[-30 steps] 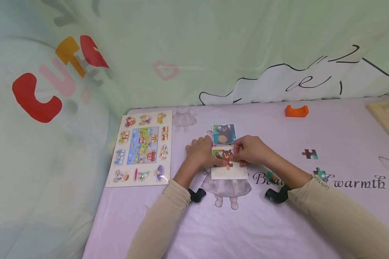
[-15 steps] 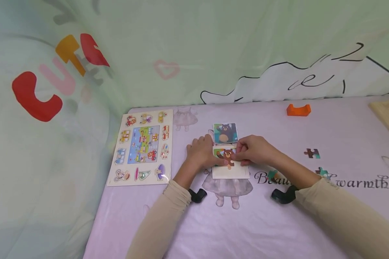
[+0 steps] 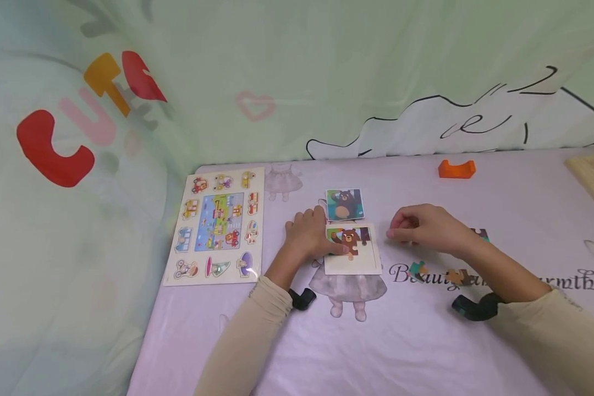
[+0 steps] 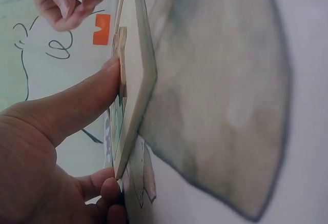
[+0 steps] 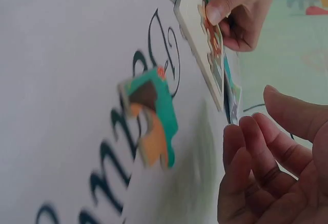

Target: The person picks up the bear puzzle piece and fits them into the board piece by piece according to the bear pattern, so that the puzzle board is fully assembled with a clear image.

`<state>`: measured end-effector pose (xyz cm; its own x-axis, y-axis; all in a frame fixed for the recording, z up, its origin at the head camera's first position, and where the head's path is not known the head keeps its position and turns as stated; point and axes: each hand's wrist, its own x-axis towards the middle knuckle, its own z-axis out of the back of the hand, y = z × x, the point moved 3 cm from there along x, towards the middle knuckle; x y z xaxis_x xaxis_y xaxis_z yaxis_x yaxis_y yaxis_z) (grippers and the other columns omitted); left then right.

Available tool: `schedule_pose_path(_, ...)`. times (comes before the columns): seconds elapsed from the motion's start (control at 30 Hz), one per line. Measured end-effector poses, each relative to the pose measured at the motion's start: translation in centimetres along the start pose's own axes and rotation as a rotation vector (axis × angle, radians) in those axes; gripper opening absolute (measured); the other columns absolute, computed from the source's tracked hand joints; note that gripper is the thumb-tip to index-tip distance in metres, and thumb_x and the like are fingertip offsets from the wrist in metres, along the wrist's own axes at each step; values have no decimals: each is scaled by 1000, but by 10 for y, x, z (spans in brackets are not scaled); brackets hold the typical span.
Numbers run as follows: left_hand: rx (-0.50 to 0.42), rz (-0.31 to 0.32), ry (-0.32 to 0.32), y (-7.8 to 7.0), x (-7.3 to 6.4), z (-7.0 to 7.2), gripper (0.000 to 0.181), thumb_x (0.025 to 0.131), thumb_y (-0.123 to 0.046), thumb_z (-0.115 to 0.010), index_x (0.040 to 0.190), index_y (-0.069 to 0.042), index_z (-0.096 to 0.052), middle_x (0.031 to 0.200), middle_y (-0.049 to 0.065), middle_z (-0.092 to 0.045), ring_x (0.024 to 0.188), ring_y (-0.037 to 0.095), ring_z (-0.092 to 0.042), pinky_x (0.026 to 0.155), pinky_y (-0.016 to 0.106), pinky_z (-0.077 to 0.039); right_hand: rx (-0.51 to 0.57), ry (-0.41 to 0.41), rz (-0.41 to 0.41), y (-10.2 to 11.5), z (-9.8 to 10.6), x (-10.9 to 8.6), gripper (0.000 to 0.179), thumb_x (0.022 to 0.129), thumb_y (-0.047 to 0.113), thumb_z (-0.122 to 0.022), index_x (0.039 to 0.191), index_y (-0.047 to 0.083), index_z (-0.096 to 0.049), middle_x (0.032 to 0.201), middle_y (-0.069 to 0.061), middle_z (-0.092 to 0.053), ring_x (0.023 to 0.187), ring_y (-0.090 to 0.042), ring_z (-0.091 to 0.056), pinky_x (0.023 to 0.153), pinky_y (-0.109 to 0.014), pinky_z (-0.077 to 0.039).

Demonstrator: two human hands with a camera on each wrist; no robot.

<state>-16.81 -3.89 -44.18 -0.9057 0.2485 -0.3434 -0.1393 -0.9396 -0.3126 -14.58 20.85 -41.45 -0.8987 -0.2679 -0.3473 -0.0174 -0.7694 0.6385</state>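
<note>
A small wooden puzzle board lies in front of me, its upper part filled with joined bear pieces. My left hand grips its left side, thumb pressed on the bear pieces and the other fingers at the edge. To the right of the board, my right hand is raised with fingers loosely bent; its wrist view shows nothing between thumb and fingertips. Beneath it on the cloth are a teal and orange jigsaw piece and a brown one. Another piece is partly hidden behind the right hand.
A bear picture card lies just beyond the puzzle board. At left is a larger vehicle puzzle board. An orange block stands at the back, and a wooden frame at the far right edge.
My right hand has let go of the bear piece on the board and moved right, over the loose pieces. The left hand stays on the board.
</note>
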Motion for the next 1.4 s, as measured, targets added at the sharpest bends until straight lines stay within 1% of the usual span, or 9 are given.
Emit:
schedule_pose_path(0.17, 5, -6, 11, -1, 0, 0, 95, 71, -68, -82, 139, -12, -46, 122, 7, -58, 111, 27, -50, 95, 48, -40, -38, -48, -16, -16, 14, -16, 26, 92, 38, -76, 102, 15, -73, 87, -1, -68, 85, -20, -58, 67, -27, -49)
schedule_pose_path(0.33, 12, -2, 13, -2, 0, 1, 95, 71, -68, -82, 138, -12, -46, 122, 7, -58, 112, 28, -51, 95, 48, -41, -76, -87, -36, -34, 31, -31, 29, 92, 42, -75, 104, 15, -73, 90, -1, -69, 85, -18, -57, 67, -26, -48)
schedule_pose_path(0.57, -3, 1, 16, -2, -1, 2, 95, 71, -66, -83, 140, -11, -45, 123, 8, -58, 113, 29, -51, 97, 49, -40, -130, -118, -70, -63, 53, -43, 37, 92, 44, -74, 112, 12, -73, 94, -1, -71, 83, -16, -59, 65, -26, -48)
schedule_pose_path(0.7, -6, -4, 18, -2, -1, 2, 95, 71, -66, -83, 139, -11, -45, 123, 8, -58, 113, 29, -51, 97, 49, -40, -152, -131, -97, -80, 62, -48, 44, 92, 47, -73, 116, 10, -72, 97, -2, -72, 87, -18, -58, 66, -27, -47)
schedule_pose_path(0.83, 0, -8, 14, -2, 0, 1, 95, 72, -66, -82, 140, -12, -45, 123, 8, -58, 113, 28, -51, 96, 49, -40, -179, -147, -126, -94, 68, -51, 50, 91, 52, -73, 117, 9, -72, 99, -3, -72, 94, -24, -58, 69, -29, -46)
schedule_pose_path(1.03, -6, -15, 13, -2, 1, 1, 97, 73, -65, -82, 143, -11, -43, 124, 8, -58, 113, 29, -51, 97, 49, -40, -203, -147, -148, -109, 73, -52, 56, 89, 53, -75, 119, 7, -72, 100, -6, -72, 102, -35, -61, 71, -31, -44)
schedule_pose_path(1.27, -1, -13, 17, -2, 0, 1, 96, 72, -65, -83, 142, -12, -44, 124, 8, -58, 112, 28, -51, 97, 49, -40, -214, -118, -156, -120, 75, -52, 60, 88, 49, -77, 124, 3, -69, 110, -19, -69, 108, -44, -58, 71, -33, -43)
schedule_pose_path(1.33, 0, -16, 18, -2, 0, 2, 95, 72, -66, -83, 140, -12, -45, 122, 7, -58, 111, 28, -51, 96, 48, -41, -217, -114, -152, -123, 75, -52, 59, 87, 49, -78, 124, 3, -69, 114, -23, -67, 108, -45, -57, 71, -34, -45)
schedule_pose_path(1.4, 3, -16, 17, -1, 0, 2, 94, 72, -66, -82, 139, -12, -45, 120, 7, -58, 111, 28, -51, 96, 48, -41, -217, -115, -150, -125, 75, -50, 59, 86, 49, -79, 123, 4, -70, 115, -23, -67, 108, -44, -57, 71, -34, -45)
